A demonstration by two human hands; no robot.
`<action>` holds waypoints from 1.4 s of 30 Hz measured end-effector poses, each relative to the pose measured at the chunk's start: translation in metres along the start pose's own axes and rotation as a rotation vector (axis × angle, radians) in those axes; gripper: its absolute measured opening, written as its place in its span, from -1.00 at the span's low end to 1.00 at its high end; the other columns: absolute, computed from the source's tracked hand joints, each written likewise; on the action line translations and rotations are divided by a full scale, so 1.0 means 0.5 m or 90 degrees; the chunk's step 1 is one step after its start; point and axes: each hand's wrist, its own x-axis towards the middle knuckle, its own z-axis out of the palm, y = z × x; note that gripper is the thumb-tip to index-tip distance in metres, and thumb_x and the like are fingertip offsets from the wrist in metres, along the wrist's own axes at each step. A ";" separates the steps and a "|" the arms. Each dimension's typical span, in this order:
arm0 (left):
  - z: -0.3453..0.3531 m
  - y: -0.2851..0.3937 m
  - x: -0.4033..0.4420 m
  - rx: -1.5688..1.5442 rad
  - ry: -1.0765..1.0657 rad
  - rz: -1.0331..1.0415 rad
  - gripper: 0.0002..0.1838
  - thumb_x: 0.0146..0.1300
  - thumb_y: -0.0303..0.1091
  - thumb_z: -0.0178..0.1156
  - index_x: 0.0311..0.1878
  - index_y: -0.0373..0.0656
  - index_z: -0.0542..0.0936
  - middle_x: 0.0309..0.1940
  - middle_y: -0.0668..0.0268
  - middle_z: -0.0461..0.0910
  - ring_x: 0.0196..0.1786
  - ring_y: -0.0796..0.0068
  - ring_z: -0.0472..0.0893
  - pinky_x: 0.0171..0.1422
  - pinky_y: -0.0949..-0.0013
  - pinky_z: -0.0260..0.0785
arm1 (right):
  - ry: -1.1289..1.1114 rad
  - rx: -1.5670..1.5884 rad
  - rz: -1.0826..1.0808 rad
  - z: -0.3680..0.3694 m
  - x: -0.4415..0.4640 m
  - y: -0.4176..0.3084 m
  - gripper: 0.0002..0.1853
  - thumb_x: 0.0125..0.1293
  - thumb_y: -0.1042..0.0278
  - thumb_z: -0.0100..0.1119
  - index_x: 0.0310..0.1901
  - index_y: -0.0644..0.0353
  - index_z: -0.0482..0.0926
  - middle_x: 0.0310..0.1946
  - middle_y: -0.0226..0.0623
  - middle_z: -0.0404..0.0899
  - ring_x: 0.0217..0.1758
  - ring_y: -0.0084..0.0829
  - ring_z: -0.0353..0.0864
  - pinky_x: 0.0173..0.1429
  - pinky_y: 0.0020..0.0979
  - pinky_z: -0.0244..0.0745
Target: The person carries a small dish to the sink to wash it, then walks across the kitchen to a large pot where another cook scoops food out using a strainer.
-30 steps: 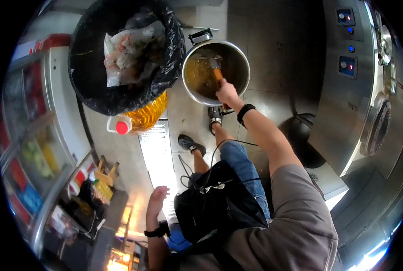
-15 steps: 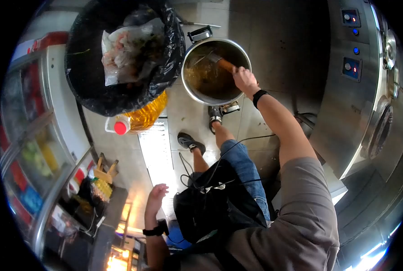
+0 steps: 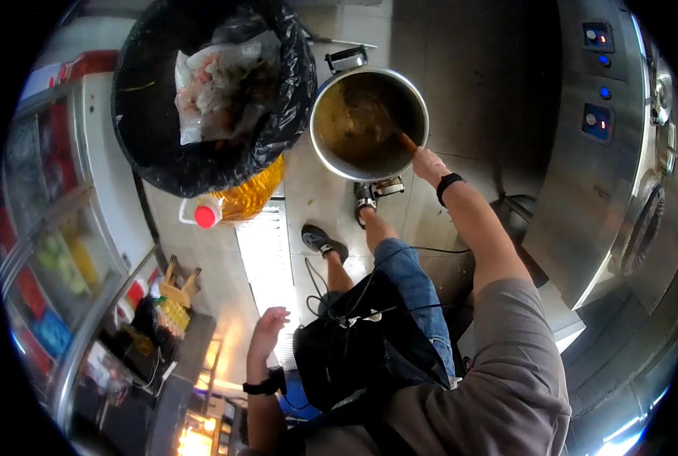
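A large round metal pot [image 3: 316,144] with brownish liquid [image 3: 358,121] inside stands on the floor near my feet. My right hand [image 3: 430,166] is wrapped round the wooden handle [image 3: 406,143] of a utensil at the pot's right rim; the utensil's far end is down in the liquid and hard to make out. Off to the lower left, away from the pot, my left hand [image 3: 268,332] hangs in the air with fingers slightly bent and apart, holding nothing.
A black-lined bin [image 3: 297,99] holding a plastic bag [image 3: 228,91] is left of the pot. Beside it stands an oil jug [image 3: 251,196] with a red cap. A steel appliance [image 3: 582,190] with knobs lines the right; a glass-fronted cabinet [image 3: 88,152] is at left.
My right hand has moved rightward and down to the pot's rim with the utensil, whose metal part has gone from plain view into the liquid. My left hand has barely moved.
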 end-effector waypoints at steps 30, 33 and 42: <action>-0.065 -0.049 -0.118 0.055 0.018 0.091 -0.81 0.36 -0.46 0.07 0.02 -0.18 0.48 -0.13 0.34 0.58 -0.10 0.52 0.55 0.00 0.46 0.39 | -0.110 0.773 -0.006 0.137 -0.312 -0.011 -0.74 0.39 0.30 -0.02 -0.08 0.35 0.42 -0.60 -0.33 0.44 -0.63 -0.48 0.43 -0.55 -0.38 0.40; -0.106 -0.073 -0.157 0.086 0.026 0.108 -0.82 0.35 -0.47 0.08 0.00 -0.20 0.48 -0.15 0.34 0.58 -0.11 0.53 0.54 0.00 0.47 0.39 | -0.093 0.801 -0.009 0.201 -0.377 -0.005 -0.74 0.38 0.30 -0.01 -0.02 0.30 0.43 -0.60 -0.34 0.44 -0.64 -0.51 0.42 -0.55 -0.40 0.39; -0.204 -0.199 -0.239 0.203 0.053 0.098 -0.83 0.38 -0.43 0.07 -0.02 -0.24 0.47 -0.19 0.34 0.57 -0.12 0.53 0.55 0.00 0.46 0.41 | 0.002 0.967 -0.048 0.400 -0.522 0.020 -0.69 0.35 0.34 0.07 0.08 0.26 0.42 -0.60 -0.31 0.46 -0.68 -0.48 0.43 -0.64 -0.42 0.36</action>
